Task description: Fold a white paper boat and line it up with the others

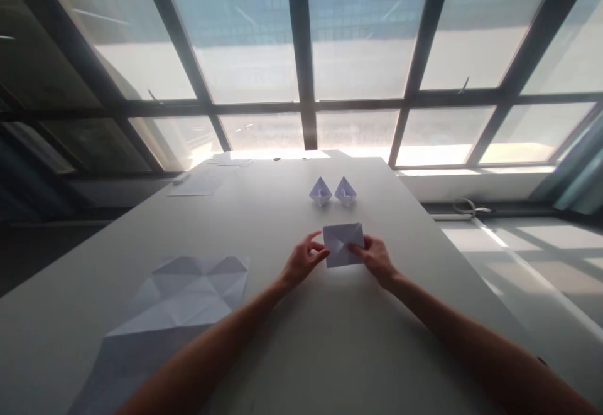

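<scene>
A small folded white paper [343, 239] lies on the grey table [264, 226] in front of me, with diagonal creases on its face. My left hand [301, 261] pinches its left edge between thumb and fingers. My right hand [374, 259] presses on its lower right corner. Just beyond the paper stand two finished paper boats, one on the left [321, 191] and one on the right [345, 191], side by side and upright.
A large creased sheet of paper [179, 305] lies flat at the near left of the table. More flat sheets [198, 184] rest at the far left corner. Tall windows [301, 57] rise behind the table's far edge. A cable [466, 206] lies on the sill at right.
</scene>
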Action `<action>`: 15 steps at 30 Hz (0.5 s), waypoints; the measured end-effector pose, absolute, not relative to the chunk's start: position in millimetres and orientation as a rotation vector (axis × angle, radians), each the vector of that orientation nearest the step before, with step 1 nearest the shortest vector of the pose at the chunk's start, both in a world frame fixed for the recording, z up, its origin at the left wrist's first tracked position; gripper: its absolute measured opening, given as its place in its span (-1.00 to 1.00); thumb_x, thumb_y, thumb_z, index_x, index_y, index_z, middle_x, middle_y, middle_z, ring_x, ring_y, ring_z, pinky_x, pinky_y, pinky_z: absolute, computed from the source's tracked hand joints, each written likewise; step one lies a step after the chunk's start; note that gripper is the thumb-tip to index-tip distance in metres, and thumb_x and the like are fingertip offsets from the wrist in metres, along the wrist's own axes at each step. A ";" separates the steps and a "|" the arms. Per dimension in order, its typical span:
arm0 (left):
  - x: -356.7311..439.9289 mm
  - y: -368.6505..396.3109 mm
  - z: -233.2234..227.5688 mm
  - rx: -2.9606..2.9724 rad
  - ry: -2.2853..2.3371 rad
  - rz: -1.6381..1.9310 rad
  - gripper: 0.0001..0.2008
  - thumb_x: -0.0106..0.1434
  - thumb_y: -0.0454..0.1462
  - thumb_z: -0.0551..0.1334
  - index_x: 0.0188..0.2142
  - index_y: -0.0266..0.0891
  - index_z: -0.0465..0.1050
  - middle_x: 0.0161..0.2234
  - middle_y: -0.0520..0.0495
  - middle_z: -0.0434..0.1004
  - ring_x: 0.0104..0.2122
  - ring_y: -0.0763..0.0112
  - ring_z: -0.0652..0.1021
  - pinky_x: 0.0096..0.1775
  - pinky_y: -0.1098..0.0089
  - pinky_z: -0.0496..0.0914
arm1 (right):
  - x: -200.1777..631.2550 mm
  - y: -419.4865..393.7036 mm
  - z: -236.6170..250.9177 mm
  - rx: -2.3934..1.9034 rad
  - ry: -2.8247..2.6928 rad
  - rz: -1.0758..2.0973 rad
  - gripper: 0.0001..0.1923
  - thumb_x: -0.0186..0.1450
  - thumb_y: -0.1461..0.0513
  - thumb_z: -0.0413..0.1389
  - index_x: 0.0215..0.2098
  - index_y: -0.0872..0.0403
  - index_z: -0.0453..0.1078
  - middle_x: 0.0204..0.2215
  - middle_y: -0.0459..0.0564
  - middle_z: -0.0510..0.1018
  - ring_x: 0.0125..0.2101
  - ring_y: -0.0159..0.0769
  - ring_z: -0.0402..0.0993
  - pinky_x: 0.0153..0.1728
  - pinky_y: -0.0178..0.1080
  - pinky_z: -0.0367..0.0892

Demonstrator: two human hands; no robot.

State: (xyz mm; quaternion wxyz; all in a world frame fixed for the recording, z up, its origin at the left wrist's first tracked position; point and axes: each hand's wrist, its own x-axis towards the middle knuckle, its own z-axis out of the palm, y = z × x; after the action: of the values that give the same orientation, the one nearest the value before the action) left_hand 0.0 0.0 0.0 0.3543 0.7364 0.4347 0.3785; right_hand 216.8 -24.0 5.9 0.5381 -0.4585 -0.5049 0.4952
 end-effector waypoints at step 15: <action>6.6 -5.3 1.6 1.606 0.819 1.075 -0.44 0.26 -0.16 0.24 0.21 -0.27 0.24 -0.15 -0.15 0.56 -0.21 0.28 0.55 -0.15 0.32 0.41 | 217.7 -23.7 4.8 -0.842 -1.259 1.127 -0.27 0.09 0.22 0.27 0.20 -0.05 0.15 -0.34 -0.13 0.45 -0.42 -0.35 0.44 -0.35 -0.25 0.39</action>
State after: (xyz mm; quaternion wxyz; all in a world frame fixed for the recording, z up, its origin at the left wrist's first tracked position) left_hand 6.6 -5.3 1.6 0.4982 0.6634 0.3384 0.4440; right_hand 217.7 -23.7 4.8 0.5867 -0.3614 -0.5400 0.4834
